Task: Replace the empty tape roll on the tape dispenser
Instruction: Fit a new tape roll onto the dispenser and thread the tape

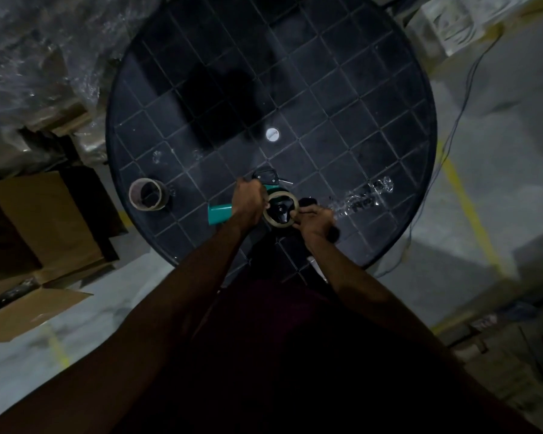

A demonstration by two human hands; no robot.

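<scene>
Dim light — my left hand [250,198] clamped on tape dispenser [221,213], hiding its middle. Right hand [314,219] pinches rim of tape roll [280,209] sitting on hub. Spare roll [148,194] near table's [373,126] left edge — far half open.

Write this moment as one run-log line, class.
left hand: gripping tape dispenser | right hand: at tape roll on hub | spare roll: on table, left, untouched

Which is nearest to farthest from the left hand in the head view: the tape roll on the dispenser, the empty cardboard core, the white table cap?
1. Tape roll, touching the left hand.
2. White cap, ahead at the table's centre.
3. Empty core, off to the left.
</scene>
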